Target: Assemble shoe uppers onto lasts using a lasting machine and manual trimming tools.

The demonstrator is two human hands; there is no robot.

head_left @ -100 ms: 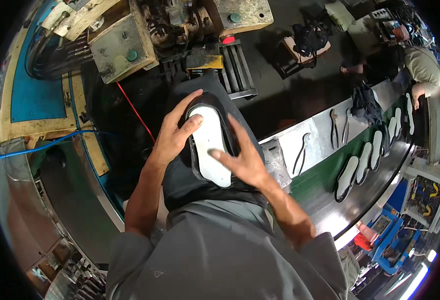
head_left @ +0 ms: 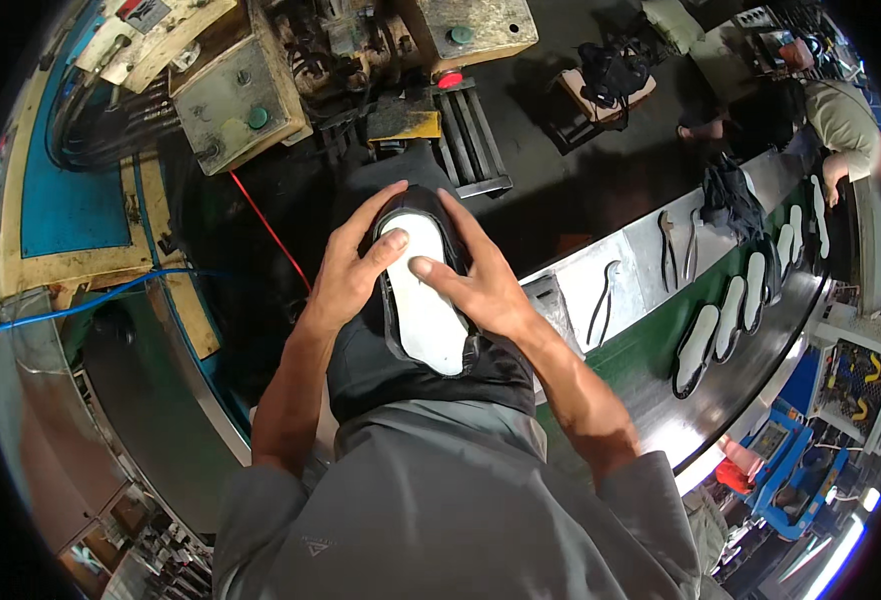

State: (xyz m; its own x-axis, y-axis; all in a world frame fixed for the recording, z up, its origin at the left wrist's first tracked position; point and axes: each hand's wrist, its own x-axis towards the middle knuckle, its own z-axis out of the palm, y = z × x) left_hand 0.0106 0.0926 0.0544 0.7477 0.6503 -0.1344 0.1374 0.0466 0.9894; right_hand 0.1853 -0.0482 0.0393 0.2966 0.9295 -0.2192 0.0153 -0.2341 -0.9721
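I see my left hand (head_left: 346, 275) and right hand (head_left: 476, 285) both clasped around the black shoe upper (head_left: 411, 340) with its white insole (head_left: 426, 300), dead centre. Green conveyor (head_left: 641, 365) at three o'clock; tan machine (head_left: 251, 100) at eleven.

A shoe factory floor: heavy yellowed machinery (head_left: 241, 100) stands just beyond the worker's hands (head_left: 416, 280), while to their right a curved conveyor (head_left: 661, 385) carries white soles (head_left: 699, 348) past pliers (head_left: 667, 235) on a steel tabletop (head_left: 636, 255).
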